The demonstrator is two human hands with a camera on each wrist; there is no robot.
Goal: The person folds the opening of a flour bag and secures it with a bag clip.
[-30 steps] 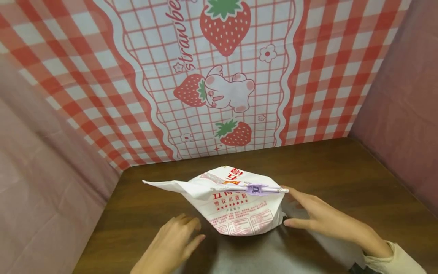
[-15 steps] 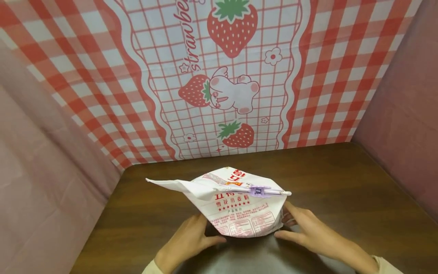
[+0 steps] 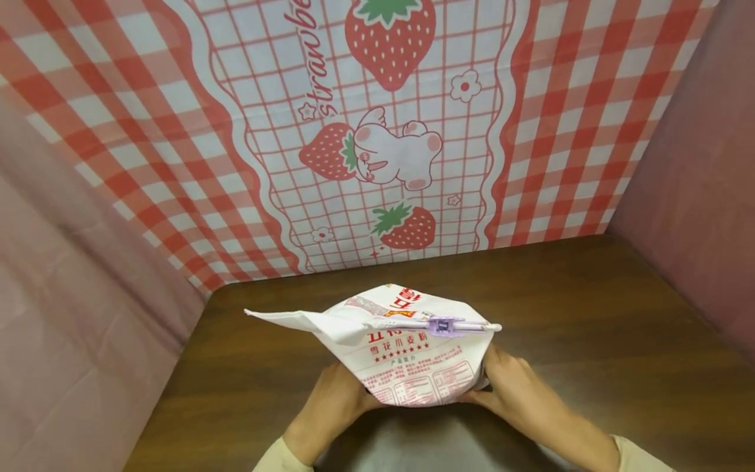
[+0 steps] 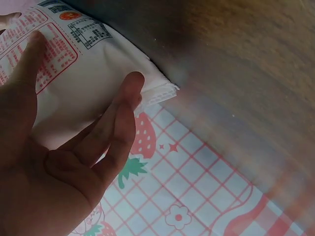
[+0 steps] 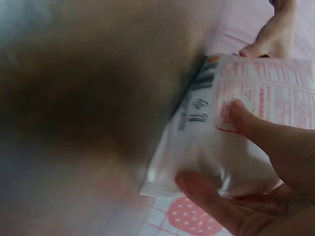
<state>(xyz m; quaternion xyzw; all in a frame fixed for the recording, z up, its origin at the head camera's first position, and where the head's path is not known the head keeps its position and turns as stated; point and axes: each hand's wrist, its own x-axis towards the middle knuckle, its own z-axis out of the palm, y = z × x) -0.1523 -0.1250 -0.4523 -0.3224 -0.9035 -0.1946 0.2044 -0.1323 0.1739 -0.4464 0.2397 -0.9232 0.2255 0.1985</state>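
A white flour bag (image 3: 407,370) with red print stands upright on the table. A lilac sealing clip (image 3: 444,326) lies across its folded top, and a loose white corner juts out to the left. My left hand (image 3: 335,401) grips the bag's lower left side. In the left wrist view its thumb presses the printed front while the fingers (image 4: 129,88) wrap round the side edge. On the opposite side my right hand (image 3: 523,396) holds the bag likewise, its thumb (image 5: 239,110) on the print. The head view hides most of the fingers behind the bag.
The dark wooden table (image 3: 590,308) extends around the bag. Behind it hangs a red and white strawberry cloth (image 3: 460,170), with pinkish cloth walls at the left (image 3: 71,314) and right (image 3: 690,170).
Both hands have moved inward to the bag's sides and taken hold of it; the left hand was apart from it a second ago. The bag stays in about the same place.
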